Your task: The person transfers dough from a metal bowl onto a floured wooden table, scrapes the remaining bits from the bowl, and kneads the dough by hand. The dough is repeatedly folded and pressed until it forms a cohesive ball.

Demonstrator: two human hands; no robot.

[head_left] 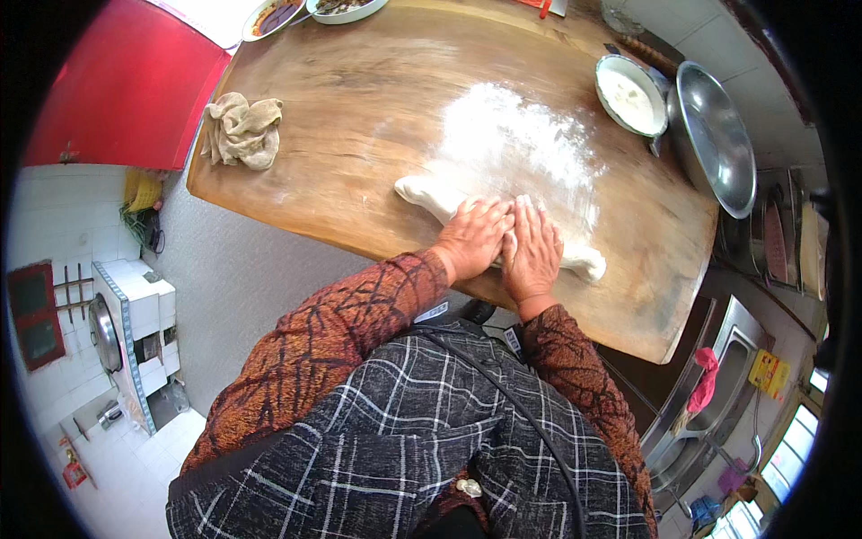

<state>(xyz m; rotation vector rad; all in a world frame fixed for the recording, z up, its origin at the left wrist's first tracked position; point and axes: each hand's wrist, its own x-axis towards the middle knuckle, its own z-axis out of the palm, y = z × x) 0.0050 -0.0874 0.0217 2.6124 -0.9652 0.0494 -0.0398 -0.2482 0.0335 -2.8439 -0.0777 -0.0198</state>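
A long roll of white dough [420, 191] lies slantwise near the front edge of the wooden board [341, 117]. My left hand [476, 235] rests over the middle of the roll, fingers stretched forward. Close against it, my right hand [534, 244] lies flat on the dough with its fingers extended. Both palms hide the middle of the roll, while its two ends show on either side. Just beyond the hands, a patch of dry white flour [512, 135] is spread over the wood.
A crumpled beige cloth [242, 130] lies at the board's left end. At the right stand a bowl of white flour [630, 101] and a large metal basin [714, 135]. Two dishes of food, one a white dish [346, 11], sit at the far left edge. A sink [718, 395] is at lower right.
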